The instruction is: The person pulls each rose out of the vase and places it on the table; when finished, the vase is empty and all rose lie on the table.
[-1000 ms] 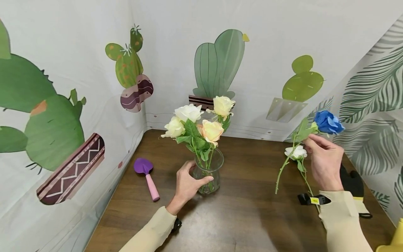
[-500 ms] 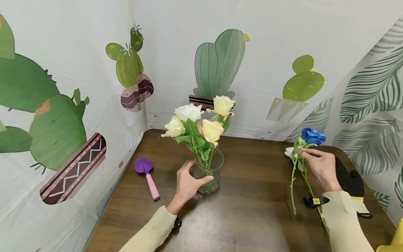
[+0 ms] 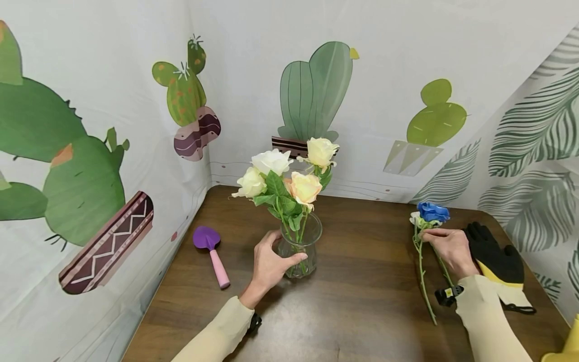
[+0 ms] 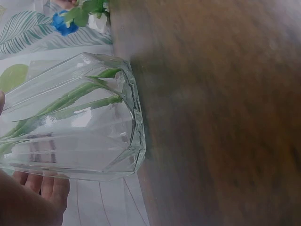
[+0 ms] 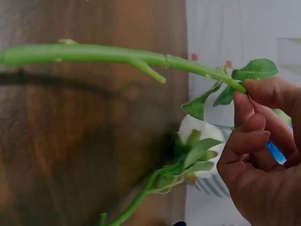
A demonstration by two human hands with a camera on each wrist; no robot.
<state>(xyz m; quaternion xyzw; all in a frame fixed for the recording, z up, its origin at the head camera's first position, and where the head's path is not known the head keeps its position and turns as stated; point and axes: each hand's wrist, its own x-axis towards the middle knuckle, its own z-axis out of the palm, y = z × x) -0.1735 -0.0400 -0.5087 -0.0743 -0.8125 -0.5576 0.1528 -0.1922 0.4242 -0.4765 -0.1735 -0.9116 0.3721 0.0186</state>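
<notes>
Near the table's middle, my left hand (image 3: 270,260) grips the glass vase (image 3: 310,260), thumb on the near side, fingers round its left. White, cream and peach roses (image 3: 304,189) stand in it; the left wrist view shows their green stems (image 4: 70,101) inside the glass. At the right, my right hand (image 3: 451,247) pinches the stem (image 5: 141,57) of a blue rose (image 3: 433,212) between thumb and fingertips, low over the table. A white rose (image 5: 192,126) lies beneath, largely hidden by the blue one in the head view.
A purple trowel with a pink handle (image 3: 219,269) lies left of the vase. Right of my right hand lies a black and yellow glove (image 3: 497,259). A yellow object (image 3: 565,347) shows at the bottom right corner. Printed cloth walls stand behind the wooden table (image 3: 362,301).
My right hand has lowered the blue rose toward the table and slightly left, over the white rose. The glove now shows more fully. My left hand and the vase have stayed still.
</notes>
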